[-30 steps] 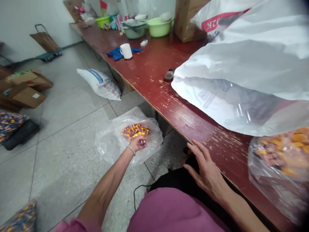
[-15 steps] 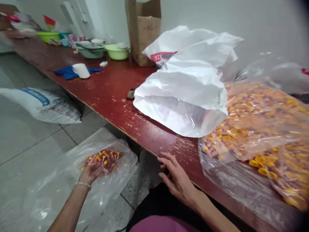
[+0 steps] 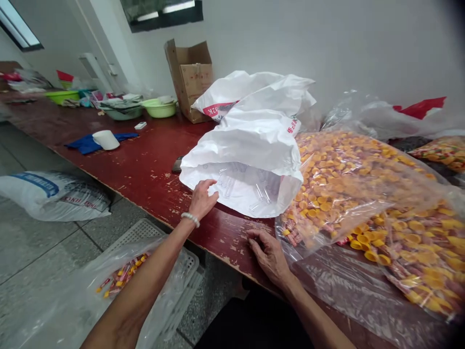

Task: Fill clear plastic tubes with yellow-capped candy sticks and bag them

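Observation:
My left hand, with a beaded bracelet at the wrist, is at the mouth of a white woven sack lying on the table. Its thumb stands apart from the fingers and nothing shows in between. Inside the sack's opening lie several clear plastic tubes. My right hand rests at the table's front edge, fingers loosely bent and thumb apart, with no object visible in it. To its right spreads a clear plastic bag full of pieces with yellow cup-shaped ends.
Below left, a clear bag with red-and-yellow pieces lies on a white perforated crate. Along the red table stand a cardboard box, a green basin and a white cup. A filled sack lies on the floor.
My left hand has left the red-and-yellow pieces in the low bag and moved up and right to the sack's mouth. My right hand has settled onto the table edge. The view has tilted up.

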The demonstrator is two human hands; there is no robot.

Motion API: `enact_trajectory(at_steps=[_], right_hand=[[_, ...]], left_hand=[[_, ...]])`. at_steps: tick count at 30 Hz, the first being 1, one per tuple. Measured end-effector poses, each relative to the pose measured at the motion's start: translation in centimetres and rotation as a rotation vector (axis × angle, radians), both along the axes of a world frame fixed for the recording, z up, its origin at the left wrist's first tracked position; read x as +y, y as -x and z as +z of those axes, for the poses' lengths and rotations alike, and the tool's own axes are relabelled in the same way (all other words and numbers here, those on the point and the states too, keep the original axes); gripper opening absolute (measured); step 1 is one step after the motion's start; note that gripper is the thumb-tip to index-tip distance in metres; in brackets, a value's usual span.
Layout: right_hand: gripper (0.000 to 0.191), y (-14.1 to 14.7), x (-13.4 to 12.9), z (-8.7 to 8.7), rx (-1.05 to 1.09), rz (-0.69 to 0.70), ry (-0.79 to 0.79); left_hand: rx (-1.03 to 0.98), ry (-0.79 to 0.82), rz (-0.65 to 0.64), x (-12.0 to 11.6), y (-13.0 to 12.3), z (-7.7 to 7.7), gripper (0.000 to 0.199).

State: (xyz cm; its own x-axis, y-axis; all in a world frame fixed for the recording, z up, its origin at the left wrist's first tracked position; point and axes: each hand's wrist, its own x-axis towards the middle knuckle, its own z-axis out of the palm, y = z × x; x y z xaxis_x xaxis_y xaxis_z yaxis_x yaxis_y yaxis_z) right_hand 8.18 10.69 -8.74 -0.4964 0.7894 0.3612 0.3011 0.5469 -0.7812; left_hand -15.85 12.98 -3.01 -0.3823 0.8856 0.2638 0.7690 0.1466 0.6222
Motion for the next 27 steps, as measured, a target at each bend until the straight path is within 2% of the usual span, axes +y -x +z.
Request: enact_trajectory(at_steps=[2,5,7,10,14,18,20,24,27], right_hand=[[0.020,-0.2,-0.1,0.0,0.049,0.002,0.012],[0.020,-0.4,-0.1,0.0,0.066,0.010,0.056],[0.020,-0.5,0.0,0.1,0.052,0.011,0.094],[0.021,-0.6,0.1,0.4,0.039,0.027,0.101],[0.022,-0.7,0.1,0.4,0.050,0.047,0.064],[0.023,-0.6,0.4,-0.6,0.030,0.032,0.000],[0.024,-0.6,0.8,-1.1,0.003,0.029,-0.045],[0.027,-1.0,1.3,-1.9,-0.041,0.024,-0.125],[0.041,-1.2,1.6,-3.2,0.005,-0.086,-0.188]], left_hand=[[0.103,0.105,0.007,4.2,-0.7,-0.2,0.048],[0.140,0.252,0.061,8.5,-2.0,-1.2,0.066],[0.157,0.348,0.120,10.2,-2.7,-1.8,0.068],[0.209,0.432,0.167,11.7,-3.5,-2.1,0.053],[0.288,0.474,0.120,11.6,-4.3,-1.5,0.039],[0.319,0.462,0.049,10.9,-4.6,-0.9,0.054],[0.304,0.442,0.061,11.0,-4.4,-0.5,0.053],[0.262,0.351,0.134,10.8,-3.7,2.1,0.049],[0.210,0.247,0.036,7.5,-3.8,4.2,0.052]])
